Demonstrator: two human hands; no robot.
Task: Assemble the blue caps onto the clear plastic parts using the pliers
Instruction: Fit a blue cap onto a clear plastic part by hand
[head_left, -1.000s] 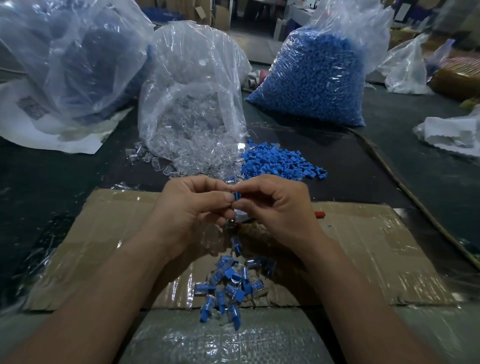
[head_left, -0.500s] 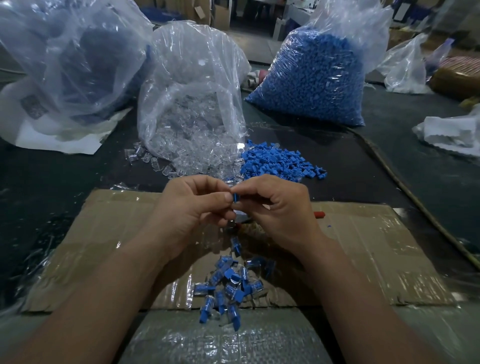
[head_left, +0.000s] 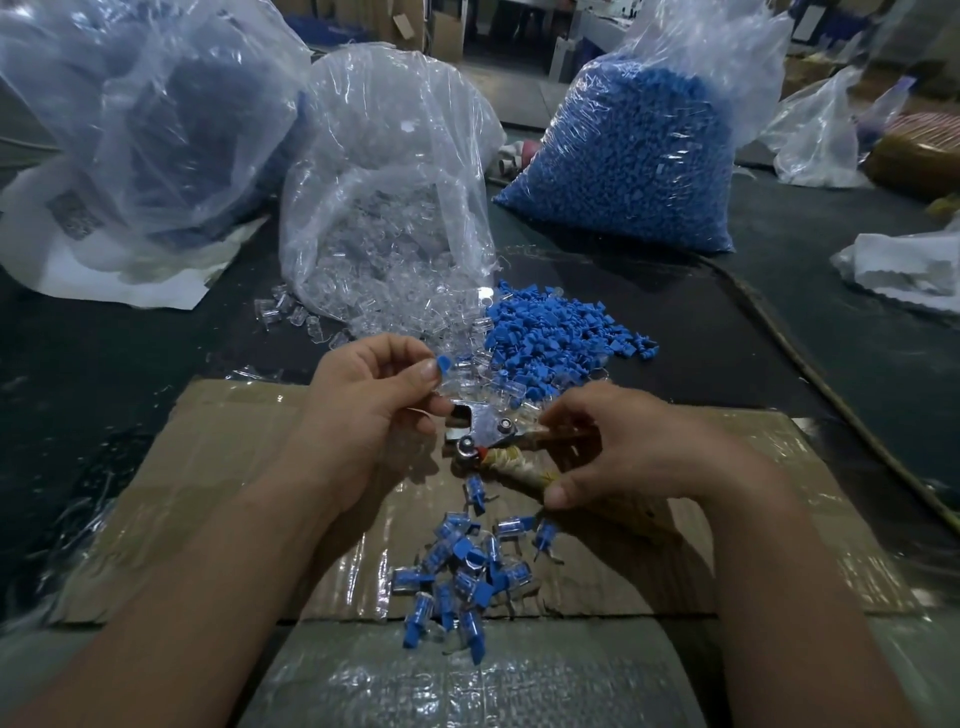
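My left hand (head_left: 366, 402) pinches a clear plastic part topped with a blue cap (head_left: 443, 366) between thumb and forefinger, just above the metal jaws of the pliers (head_left: 480, 431). My right hand (head_left: 623, 452) is wrapped around the pliers' taped handles, which lie low over the cardboard sheet (head_left: 239, 488). A small heap of assembled blue-capped parts (head_left: 462, 571) lies on the cardboard below both hands. Loose blue caps (head_left: 561, 332) and loose clear parts (head_left: 395, 306) are piled just beyond the hands.
An open bag of clear parts (head_left: 384, 171) stands behind the hands, a full bag of blue caps (head_left: 639, 156) at the back right, and another large bag (head_left: 145, 119) at the back left. White plastic (head_left: 904, 270) lies far right. A cord (head_left: 810, 374) runs along the dark table.
The hands, pressed together on one piece before, have parted. My right hand dropped down and right onto the pliers' handles; my left hand kept the capped piece and the pliers' jaws came into view.
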